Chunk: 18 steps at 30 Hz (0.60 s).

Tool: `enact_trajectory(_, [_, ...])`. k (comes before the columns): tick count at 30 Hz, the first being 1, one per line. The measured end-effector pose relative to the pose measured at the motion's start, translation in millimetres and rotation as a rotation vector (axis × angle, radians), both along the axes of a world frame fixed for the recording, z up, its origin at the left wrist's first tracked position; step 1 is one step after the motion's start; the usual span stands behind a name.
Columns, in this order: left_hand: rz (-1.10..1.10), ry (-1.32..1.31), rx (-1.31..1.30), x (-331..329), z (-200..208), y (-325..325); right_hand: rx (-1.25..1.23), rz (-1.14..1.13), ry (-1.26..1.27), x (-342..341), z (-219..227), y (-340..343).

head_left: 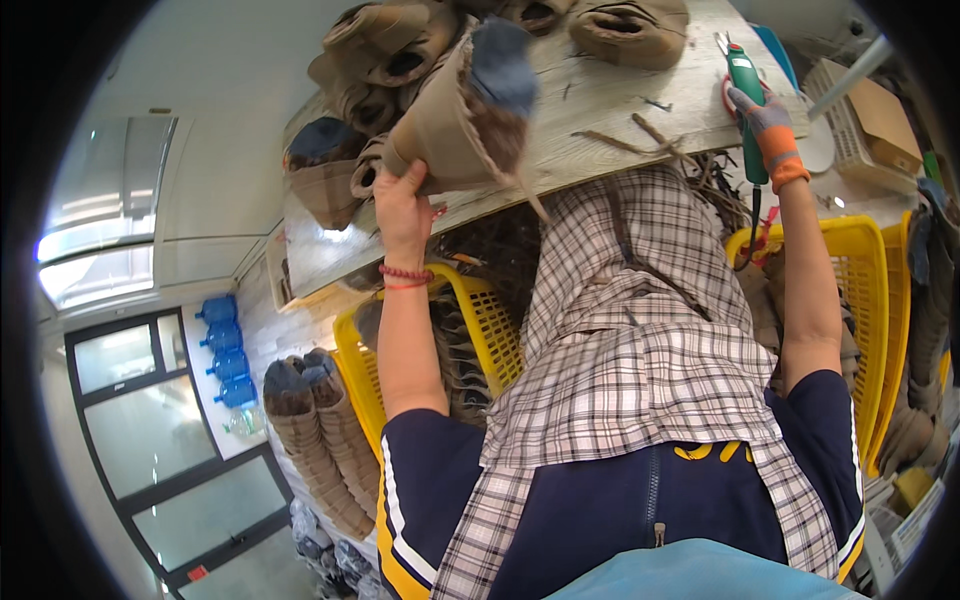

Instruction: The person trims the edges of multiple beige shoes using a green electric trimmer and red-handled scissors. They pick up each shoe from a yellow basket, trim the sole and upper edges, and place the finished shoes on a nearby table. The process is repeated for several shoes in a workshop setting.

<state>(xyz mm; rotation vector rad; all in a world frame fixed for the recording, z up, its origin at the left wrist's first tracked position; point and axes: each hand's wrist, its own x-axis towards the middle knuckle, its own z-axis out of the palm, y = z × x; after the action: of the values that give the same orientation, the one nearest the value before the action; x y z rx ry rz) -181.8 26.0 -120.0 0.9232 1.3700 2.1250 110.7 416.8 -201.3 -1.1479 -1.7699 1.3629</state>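
Note:
My left hand point(403, 210), bare with a red bead bracelet at the wrist, grips the edge of a tan boot upper point(440, 135). Its wide end, with blue and dark brown fuzzy lining, faces right and is slightly blurred. A grey and orange glove covers my right hand point(768, 125), which is closed around a green corded power tool point(744, 80) over the table's right end. A red loop shows beside the tool; whether it belongs to it I cannot make out. Another boot upper point(325, 175) lies at the table's left edge.
Several rolled tan uppers point(625, 35) sit along the far side of the pale table point(580, 95). Brown strips point(615, 143) lie near its front edge. Yellow baskets point(495, 320) point(850, 270) with brown pieces flank my lap. Stacked uppers point(310, 430) stand on the left.

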Motion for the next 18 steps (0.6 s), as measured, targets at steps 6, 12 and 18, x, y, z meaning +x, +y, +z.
enact_trajectory(6, [-0.14,-0.406,0.249,-28.9,0.0,-0.9,0.251,-0.012,-0.393,-51.2,-8.3,11.7])
enact_trajectory(12, [-0.179,-0.432,0.363,-23.7,-2.7,16.9,0.587,-0.08,-0.626,-83.7,-19.2,18.5])
enact_trajectory(18, [-0.268,-0.343,0.37,-19.0,-9.1,8.3,1.159,-0.095,-0.424,-71.6,1.7,-53.8])
